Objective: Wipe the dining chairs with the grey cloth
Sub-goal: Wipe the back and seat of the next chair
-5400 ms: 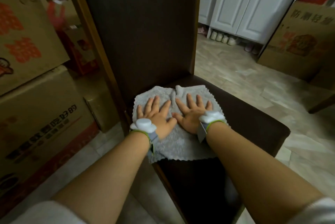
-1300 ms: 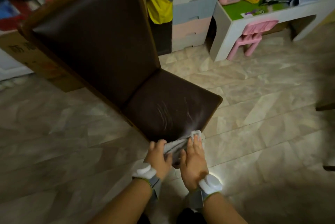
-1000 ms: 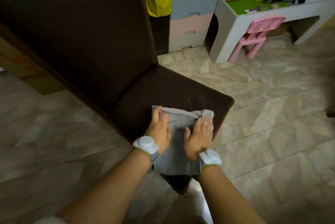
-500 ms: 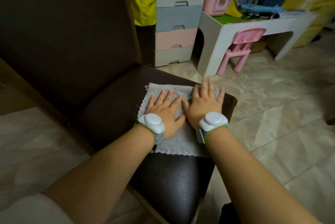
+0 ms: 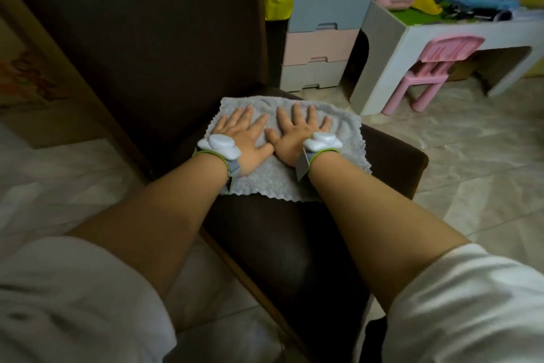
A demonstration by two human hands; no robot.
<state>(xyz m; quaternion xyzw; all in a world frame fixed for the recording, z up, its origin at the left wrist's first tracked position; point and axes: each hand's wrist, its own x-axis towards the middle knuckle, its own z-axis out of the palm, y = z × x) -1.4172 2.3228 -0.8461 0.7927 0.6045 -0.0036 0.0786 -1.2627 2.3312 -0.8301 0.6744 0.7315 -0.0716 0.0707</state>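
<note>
A dark brown dining chair [image 5: 294,245] fills the middle of the head view, its tall backrest rising at the upper left. The grey cloth [image 5: 273,180] lies spread flat on the seat, close to the backrest. My left hand [image 5: 244,136] and my right hand [image 5: 297,133] press on the cloth side by side, palms down, fingers straight and spread, thumbs nearly touching. Both wrists carry white trackers. The cloth's middle is hidden under my hands.
A stack of pastel drawers [image 5: 321,36] stands behind the chair. To the right are a white play table [image 5: 412,36] with toys and a pink child's chair [image 5: 432,68]. A cardboard box [image 5: 32,80] sits at the left. Tiled floor surrounds the chair.
Since I gripped the bunched cloth at the seat's front edge, I have spread it flat and pushed it with both palms toward the backrest; in the last half second it slid further back.
</note>
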